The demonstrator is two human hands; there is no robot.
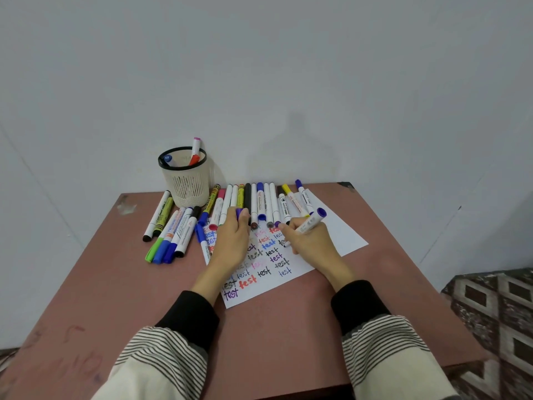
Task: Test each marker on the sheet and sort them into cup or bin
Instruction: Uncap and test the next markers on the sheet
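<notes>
A: Near edge: what lies closest?

B: Two striped sleeves with black cuffs reach out over the reddish-brown counter (pixel 288 327).

A: And beyond the cuffs?

B: A white sheet (pixel 340 235) lying askew on the counter, its near and middle part covered with the word "test" written in black, blue, red, pink and purple.

A: State of the hands?

B: The left hand (pixel 233 241) rests on the sheet's left part, its fingers curled round a purple cap (pixel 240 212). The right hand (pixel 311 241) grips a white marker (pixel 310 223) with a dark blue end pointing up and to the right; its writing end is down at the sheet, among the words.

A: Farther out?

B: A row of markers (pixel 259 203) lies side by side across the far edge of the sheet, just beyond both hands. To the left, a second cluster of markers (pixel 170 229) lies on the bare counter, green and blue caps nearest.

A: At the far edge?

B: A cream mesh cup (pixel 186 180) with a black rim stands left of centre near the wall, holding two markers: one pink-ended, one blue-capped. No bin is in view.
</notes>
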